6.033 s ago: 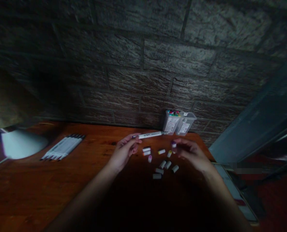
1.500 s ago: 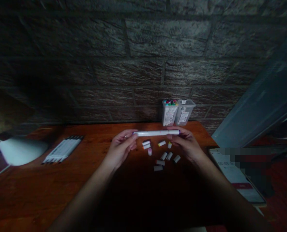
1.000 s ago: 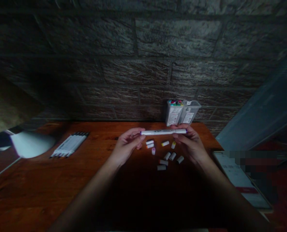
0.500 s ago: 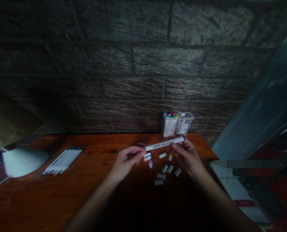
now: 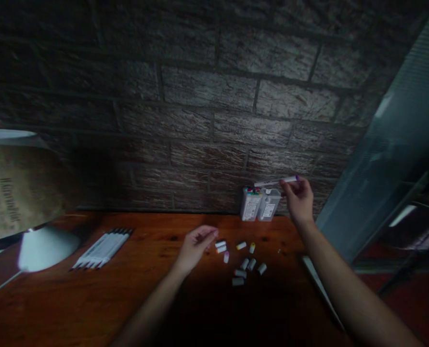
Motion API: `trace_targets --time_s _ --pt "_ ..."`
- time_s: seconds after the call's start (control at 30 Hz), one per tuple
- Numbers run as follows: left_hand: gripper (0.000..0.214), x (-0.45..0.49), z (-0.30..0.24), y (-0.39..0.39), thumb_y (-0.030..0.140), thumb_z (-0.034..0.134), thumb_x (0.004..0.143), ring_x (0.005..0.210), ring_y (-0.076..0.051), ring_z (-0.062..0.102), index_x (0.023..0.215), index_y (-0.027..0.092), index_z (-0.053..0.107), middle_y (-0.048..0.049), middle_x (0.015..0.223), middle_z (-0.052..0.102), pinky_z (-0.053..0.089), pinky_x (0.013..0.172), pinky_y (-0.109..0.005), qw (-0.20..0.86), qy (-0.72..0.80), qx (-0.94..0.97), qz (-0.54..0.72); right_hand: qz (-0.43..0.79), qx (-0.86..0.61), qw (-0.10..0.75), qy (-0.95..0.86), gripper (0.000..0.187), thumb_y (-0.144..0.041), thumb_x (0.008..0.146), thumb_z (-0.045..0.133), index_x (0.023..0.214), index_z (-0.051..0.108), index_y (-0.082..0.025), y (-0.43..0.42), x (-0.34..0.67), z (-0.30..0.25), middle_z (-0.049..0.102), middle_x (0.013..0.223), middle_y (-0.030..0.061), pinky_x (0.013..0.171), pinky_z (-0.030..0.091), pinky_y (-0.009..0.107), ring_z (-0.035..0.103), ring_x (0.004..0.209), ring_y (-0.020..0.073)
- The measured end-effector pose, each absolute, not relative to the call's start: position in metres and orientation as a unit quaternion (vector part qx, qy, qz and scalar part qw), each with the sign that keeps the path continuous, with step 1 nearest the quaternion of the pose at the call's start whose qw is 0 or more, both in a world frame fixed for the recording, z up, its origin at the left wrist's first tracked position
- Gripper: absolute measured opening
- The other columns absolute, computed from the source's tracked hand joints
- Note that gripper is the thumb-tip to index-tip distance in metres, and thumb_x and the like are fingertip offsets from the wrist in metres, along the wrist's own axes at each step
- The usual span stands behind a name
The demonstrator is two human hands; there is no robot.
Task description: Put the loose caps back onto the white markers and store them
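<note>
White marker (image 5: 267,183) juts mostly leftward from the pinching right hand (image 5: 301,200).

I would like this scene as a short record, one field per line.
Left hand: partly curled, nothing visible in it, beside the loose caps
Right hand: holds a white marker with a purple end
Containers: two, near the brick wall; one holds colourful-ended markers
Marker position: appears just above the containers; contact unclear
Table: wooden, with a row of dark-ended markers at the left
</note>
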State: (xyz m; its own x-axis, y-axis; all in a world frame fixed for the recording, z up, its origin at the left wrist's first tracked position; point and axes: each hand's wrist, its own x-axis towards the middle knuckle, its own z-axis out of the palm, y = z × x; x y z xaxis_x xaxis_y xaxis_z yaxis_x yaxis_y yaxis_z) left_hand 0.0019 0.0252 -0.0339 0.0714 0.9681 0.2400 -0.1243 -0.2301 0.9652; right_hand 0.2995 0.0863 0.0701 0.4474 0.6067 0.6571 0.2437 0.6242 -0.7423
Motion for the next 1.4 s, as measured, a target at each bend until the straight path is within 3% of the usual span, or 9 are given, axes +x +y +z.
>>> trace_targets --time_s 0.33,0.5,0.6,0.7,0.87,1.07,1.17,1.4 --pt "0.033 0.002 -0.031 0.025 0.042 0.078 0.07 0.056 -0.01 0.051 0.087 0.014 0.073 -0.0057 0.082 0.073 0.037 0.052 -0.022 0.498 0.368 0.525 0.583 -0.031 -0.612 0.429 -0.663 0.043 -0.025 0.086 0.058 0.128 0.058 -0.017 0.132 0.278 0.089 0.076 0.089 0.011 0.076 0.049 0.033 0.071 0.082 0.0259" --pt "0.033 0.001 -0.028 0.024 0.042 0.078 0.07 0.056 -0.011 0.052 0.085 0.014 0.073 -0.0053 0.079 0.072 0.037 0.052 -0.022 0.493 0.373 0.518 0.591 -0.065 -0.657 0.313 -0.683 0.027 -0.024 0.089 0.053 0.106 0.074 -0.02 0.139 0.266 0.08 0.076 0.096 0.0152 0.078 0.048 0.031 0.072 0.088 0.027" --pt "0.032 0.002 -0.027 0.023 0.042 0.078 0.07 0.056 -0.011 0.051 0.085 0.014 0.073 -0.0049 0.077 0.071 0.038 0.052 -0.022 0.494 0.378 0.513 0.591 -0.082 -0.655 0.285 -0.695 0.031 -0.021 0.089 0.052 0.111 0.073 -0.021 0.14 0.266 0.079 0.076 0.104 0.0145 0.079 0.048 0.031 0.072 0.093 0.0269" --pt "0.031 0.002 -0.027 0.023 0.041 0.078 0.069 0.057 -0.011 0.051 0.085 0.014 0.074 -0.0049 0.077 0.071 0.038 0.052 -0.022 0.495 0.384 0.51 0.59 -0.092 -0.647 0.278 -0.704 0.032 -0.02 0.088 0.052 0.111 0.073 -0.019 0.136 0.27 0.076 0.076 0.103 0.0144 0.078 0.049 0.03 0.072 0.09 0.0262" --pt "0.03 0.001 -0.026 0.024 0.041 0.078 0.07 0.058 -0.011 0.051 0.084 0.014 0.074 -0.0046 0.076 0.07 0.037 0.054 -0.022 0.493 0.389 0.512 0.586 -0.081 -0.611 0.304 -0.726 0.024 -0.023 0.084 0.057 0.096 0.077 -0.018 0.119 0.275 0.056 0.076 0.082 0.0107 0.074 0.051 0.03 0.07 0.072 0.022" --pt "0.031 0.001 -0.027 0.025 0.043 0.077 0.07 0.063 -0.014 0.057 0.084 0.015 0.075 -0.0061 0.079 0.072 0.041 0.056 -0.024 0.468 0.403 0.535 0.576 -0.076 -0.547 0.449 -0.702 0.031 -0.03 0.09 0.05 0.105 0.072 -0.014 0.084 0.261 0.019 0.068 0.12 0.0155 0.084 0.052 0.036 0.067 0.084 0.0206" --pt "0.031 -0.003 -0.03 0.027 0.045 0.076 0.072 0.068 -0.016 0.061 0.083 0.016 0.074 -0.0064 0.079 0.073 0.045 0.06 -0.025 0.434 0.416 0.559 0.572 -0.048 -0.524 0.511 -0.68 0.031 -0.031 0.095 0.044 0.097 0.071 -0.015 0.062 0.249 -0.003 0.071 0.102 0.0125 0.074 0.051 0.031 0.067 0.086 0.0202" --pt "0.034 -0.012 -0.038 0.032 0.049 0.067 0.079 0.078 -0.02 0.067 0.088 0.017 0.073 -0.006 0.08 0.074 0.05 0.078 -0.03 0.321 0.478 0.63 0.522 0.019 -0.501 0.552 -0.666 0.04 -0.037 0.094 0.049 0.062 0.061 -0.017 0.035 0.242 -0.031 0.059 0.062 0.0018 0.058 0.04 0.024 0.054 0.057 0.0129"
